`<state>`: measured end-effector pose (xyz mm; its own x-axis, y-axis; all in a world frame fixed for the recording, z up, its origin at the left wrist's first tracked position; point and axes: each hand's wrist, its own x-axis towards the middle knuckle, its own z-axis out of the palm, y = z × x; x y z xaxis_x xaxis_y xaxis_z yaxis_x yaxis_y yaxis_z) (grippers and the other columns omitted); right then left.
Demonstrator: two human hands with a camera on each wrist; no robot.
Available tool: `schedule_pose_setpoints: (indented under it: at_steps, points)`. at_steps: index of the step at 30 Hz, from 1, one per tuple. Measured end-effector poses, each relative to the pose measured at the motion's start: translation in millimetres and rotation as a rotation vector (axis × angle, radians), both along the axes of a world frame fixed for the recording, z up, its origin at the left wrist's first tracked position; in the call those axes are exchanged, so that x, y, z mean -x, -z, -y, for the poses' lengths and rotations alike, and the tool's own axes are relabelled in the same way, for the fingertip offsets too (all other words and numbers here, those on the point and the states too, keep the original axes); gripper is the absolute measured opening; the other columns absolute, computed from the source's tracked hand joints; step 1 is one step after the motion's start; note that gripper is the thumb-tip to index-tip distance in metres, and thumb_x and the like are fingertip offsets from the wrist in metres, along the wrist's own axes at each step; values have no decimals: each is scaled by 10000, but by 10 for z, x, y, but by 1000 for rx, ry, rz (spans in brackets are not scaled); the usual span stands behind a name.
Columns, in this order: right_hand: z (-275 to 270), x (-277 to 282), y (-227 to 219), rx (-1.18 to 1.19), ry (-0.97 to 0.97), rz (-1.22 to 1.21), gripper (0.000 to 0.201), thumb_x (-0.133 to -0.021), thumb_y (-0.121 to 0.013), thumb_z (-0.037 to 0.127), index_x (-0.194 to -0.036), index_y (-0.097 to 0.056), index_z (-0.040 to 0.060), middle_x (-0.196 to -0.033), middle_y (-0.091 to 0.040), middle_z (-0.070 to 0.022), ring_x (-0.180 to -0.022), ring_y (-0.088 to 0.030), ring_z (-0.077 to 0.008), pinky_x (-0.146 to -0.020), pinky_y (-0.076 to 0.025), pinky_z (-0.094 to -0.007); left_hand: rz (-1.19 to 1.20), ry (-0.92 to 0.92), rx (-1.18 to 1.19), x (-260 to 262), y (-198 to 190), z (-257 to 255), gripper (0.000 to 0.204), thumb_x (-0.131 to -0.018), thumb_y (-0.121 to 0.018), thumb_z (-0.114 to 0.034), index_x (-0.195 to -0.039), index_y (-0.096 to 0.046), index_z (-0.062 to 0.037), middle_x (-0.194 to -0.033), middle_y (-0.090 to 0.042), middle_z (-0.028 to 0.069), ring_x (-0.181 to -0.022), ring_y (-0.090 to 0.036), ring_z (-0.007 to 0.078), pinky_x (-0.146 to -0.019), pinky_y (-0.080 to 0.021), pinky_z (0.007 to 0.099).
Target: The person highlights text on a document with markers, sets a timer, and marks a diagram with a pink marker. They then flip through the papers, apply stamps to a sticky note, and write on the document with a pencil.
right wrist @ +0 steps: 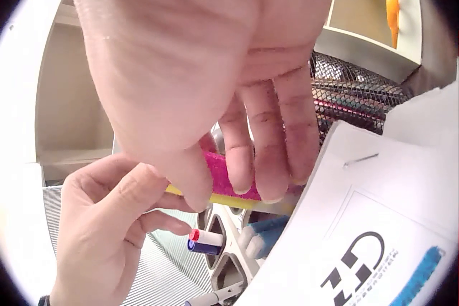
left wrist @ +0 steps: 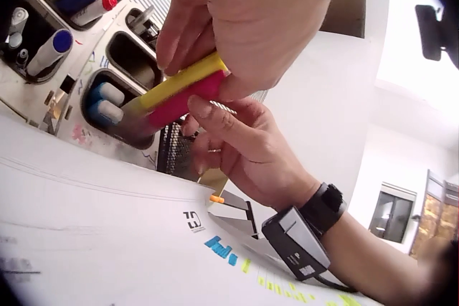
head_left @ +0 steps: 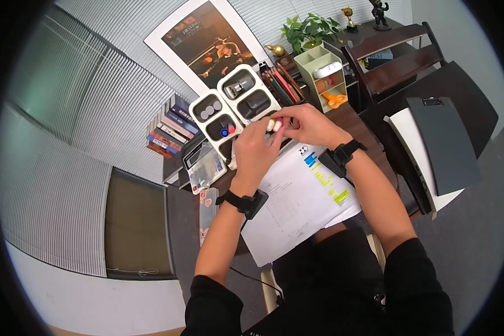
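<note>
A yellow highlighter (left wrist: 179,83) and a pink highlighter (left wrist: 188,101) lie side by side between my two hands, over the white desk organizer (left wrist: 82,62). My left hand (head_left: 255,148) holds the pair, its fingers and thumb at their near ends. With thumb and fingers, my right hand (head_left: 313,126) pinches the pink one, as the right wrist view shows its fingers across the pink side (right wrist: 233,177). Below the highlighters' far ends, blue markers with white ends (left wrist: 107,110) stand in one compartment. Other compartments hold a blue-capped marker (left wrist: 51,53) and a red-ended marker (left wrist: 97,8).
Printed papers (head_left: 297,201) with blue and yellow highlighting cover the desk before me. Behind stand a mesh holder of pencils (head_left: 285,87) and a green rack (head_left: 305,64) with orange scissors (head_left: 335,101). Books (head_left: 173,126) stand left; a dark clipboard (head_left: 442,145) lies right.
</note>
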<state>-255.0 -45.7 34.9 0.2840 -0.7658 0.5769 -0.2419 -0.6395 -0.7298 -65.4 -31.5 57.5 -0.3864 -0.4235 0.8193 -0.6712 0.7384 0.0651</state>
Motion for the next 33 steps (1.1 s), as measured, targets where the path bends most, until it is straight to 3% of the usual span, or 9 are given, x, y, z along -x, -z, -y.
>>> schedule_pose_setpoints:
  at_steps: [7,9,13,15,19,22,25,29,33]
  points:
    - [75,34,94,133,129,-46,224,-809,-762,105,-1012,-725,18,-753,-702,-130,-682,-686,-302,-652,-542,-361,108,52,-190,-90,-8,86,309,-796,-806,-85,-1065,-695,19,-923,-706,161,-798,-676,320,-694,-539,386]
    - [88,26,104,114,125,-4,215,-815,-792,94,-1000,-729,5,-736,-693,-108,-574,-632,-176,-583,-518,-287,154,11,-215,-170,38,112,312,-795,-799,-75,-1073,-695,21,-936,-704,169,-836,-674,332,-724,-539,400]
    - [41,41,27,90,138,59,179,-849,-781,108,-969,-711,-5,-717,-687,-83,-573,-614,-113,-556,-494,-258,161,-5,-162,-211,86,65,348,-783,-808,-79,-1099,-700,16,-958,-699,173,-909,-653,338,-783,-528,412]
    - [5,54,-17,28,136,240,172,-868,-774,112,-932,-675,-14,-727,-686,-40,-590,-587,-48,-539,-461,-221,121,-3,-147,-222,86,1,364,-778,-815,-86,-1109,-701,15,-961,-698,170,-921,-647,335,-799,-525,408]
    - [41,77,13,16,216,306,178,-859,-770,124,-894,-666,-16,-711,-697,-47,-607,-617,-41,-544,-478,-239,36,21,-208,-325,50,-118,414,-786,-820,-97,-1163,-690,17,-1013,-713,162,-835,-664,286,-763,-538,369]
    - [-56,48,-128,-263,-138,548,144,-912,-741,129,-933,-664,10,-797,-730,-52,-578,-617,-53,-526,-494,-217,-24,70,-314,-319,-1,-269,432,-830,-805,-99,-1215,-663,37,-1056,-728,140,-782,-670,190,-724,-544,327]
    - [-192,-27,-252,-351,-248,452,121,-930,-719,99,-966,-653,4,-820,-724,-60,-585,-637,-79,-542,-513,-216,-381,340,-820,-284,95,-362,344,-940,-727,-108,-1229,-640,57,-986,-700,61,-839,-623,97,-740,-517,280]
    - [-203,-90,-238,-401,-370,356,128,-928,-723,91,-991,-664,-3,-834,-720,-64,-596,-636,-86,-555,-519,-219,-382,296,-931,-456,198,-384,279,-958,-703,-102,-1191,-660,45,-963,-689,38,-832,-600,82,-750,-489,255]
    - [-236,-126,-235,-424,-412,259,180,-916,-743,106,-1047,-724,-16,-838,-723,-68,-561,-578,-69,-524,-472,-212,-328,306,-832,-471,193,-416,246,-953,-714,-131,-1134,-678,31,-918,-677,13,-813,-572,65,-736,-460,231]
